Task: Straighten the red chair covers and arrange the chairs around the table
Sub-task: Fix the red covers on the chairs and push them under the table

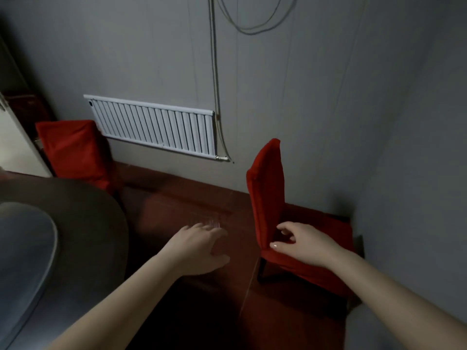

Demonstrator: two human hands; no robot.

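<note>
Under right grip [303,242], chair cover [267,188]

The near chair [267,193] is standing on the floor [177,198] close to the right wall [404,147]. It is turned sideways, so its tall back is showing nearly edge-on. A red cover [316,231] is wrapping both back and seat. The cloth is lying in loose folds over the seat and hanging down past the seat's edge, with dark legs [262,272] showing beneath it. This chair is standing well apart from the round dark table [83,205] at the left. A second chair [73,150], also dressed in red cloth, is standing near the far wall [151,59], just beyond the table's rim, its broad back showing flat-on.
</note>
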